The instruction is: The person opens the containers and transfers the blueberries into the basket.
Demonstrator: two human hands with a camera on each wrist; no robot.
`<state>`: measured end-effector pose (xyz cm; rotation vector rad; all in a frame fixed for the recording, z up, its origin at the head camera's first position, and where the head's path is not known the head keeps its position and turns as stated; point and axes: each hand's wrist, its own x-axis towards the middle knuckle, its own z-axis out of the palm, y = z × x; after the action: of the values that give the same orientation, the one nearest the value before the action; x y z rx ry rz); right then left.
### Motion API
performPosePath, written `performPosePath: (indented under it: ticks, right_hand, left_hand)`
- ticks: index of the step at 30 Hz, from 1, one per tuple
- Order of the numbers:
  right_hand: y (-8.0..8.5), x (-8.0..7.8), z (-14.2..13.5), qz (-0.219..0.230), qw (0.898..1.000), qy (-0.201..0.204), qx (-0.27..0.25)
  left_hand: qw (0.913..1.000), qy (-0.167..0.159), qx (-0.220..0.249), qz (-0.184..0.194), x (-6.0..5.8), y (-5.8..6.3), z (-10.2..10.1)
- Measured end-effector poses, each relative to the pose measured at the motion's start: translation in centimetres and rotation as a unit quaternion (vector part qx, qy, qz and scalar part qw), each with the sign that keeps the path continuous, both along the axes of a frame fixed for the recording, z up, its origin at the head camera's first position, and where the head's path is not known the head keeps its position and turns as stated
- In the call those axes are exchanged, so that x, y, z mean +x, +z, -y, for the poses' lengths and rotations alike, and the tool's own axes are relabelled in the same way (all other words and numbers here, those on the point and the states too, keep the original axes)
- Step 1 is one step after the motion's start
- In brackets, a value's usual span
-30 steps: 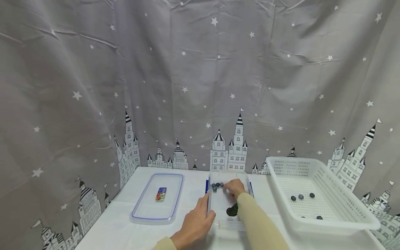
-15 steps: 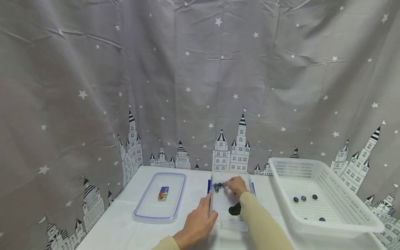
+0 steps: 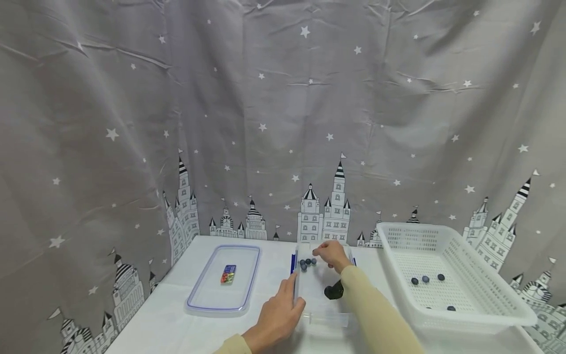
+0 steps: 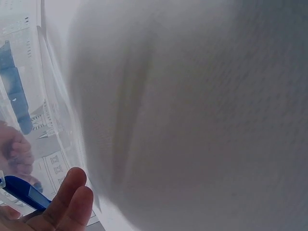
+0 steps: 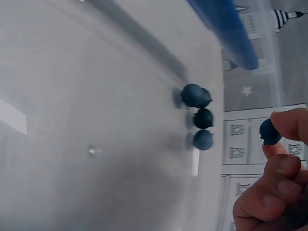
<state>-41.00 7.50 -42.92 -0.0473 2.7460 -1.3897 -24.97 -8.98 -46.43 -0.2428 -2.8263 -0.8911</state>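
My right hand (image 3: 332, 254) pinches a blueberry (image 5: 270, 132) between thumb and fingertip, over the far end of a clear plastic box (image 3: 309, 318). Below it, several blueberries (image 5: 203, 118) lie close together on the box floor near the far left corner. My left hand (image 3: 277, 314) holds the box's left wall, its thumb over the rim. In the left wrist view, two of its fingers (image 4: 74, 192) show outside the wall beside a blue latch (image 4: 26, 192). A dark object (image 3: 333, 291) sits below my right sleeve.
Left of the box lies a clear lid (image 3: 208, 295) with a blue seal and a colourful label (image 3: 228, 274). To the right stands a white perforated basket (image 3: 477, 318) with several blueberries (image 3: 425, 279). Behind the white table (image 3: 170, 314) hangs a grey curtain (image 3: 265, 98).
My right hand has moved up and toward the far end of the box, away from the grouped blueberries, carrying one. My left hand has stayed on the box wall.
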Motion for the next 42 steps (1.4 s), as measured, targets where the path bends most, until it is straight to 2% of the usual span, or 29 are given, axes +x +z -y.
performPosePath:
  ticks: [10,20,30,35,42]
  right_hand:
    - [2.7,0.6,-1.1,-0.003,0.999,0.022,-0.029]
    - [5.3,1.1,-3.7,0.004,0.997,0.066,-0.035]
    - [7.5,1.8,-7.4,0.013,0.994,0.108,-0.008]
    - [8.0,1.6,-9.6,0.024,0.992,0.126,-0.008]
    - [8.7,1.7,-12.8,0.031,0.993,0.112,0.002]
  left_hand:
    - [0.9998,0.006,0.004,0.018,-0.1,-0.1,-0.1]
    - [0.9999,0.005,0.004,-0.008,0.1,-0.3,0.0]
    - [0.9998,0.001,0.001,-0.018,0.1,-0.3,0.0]
    - [0.9997,0.002,0.004,-0.023,0.1,-0.3,0.2]
    - [0.9998,-0.004,0.015,-0.016,0.2,-0.4,0.1]
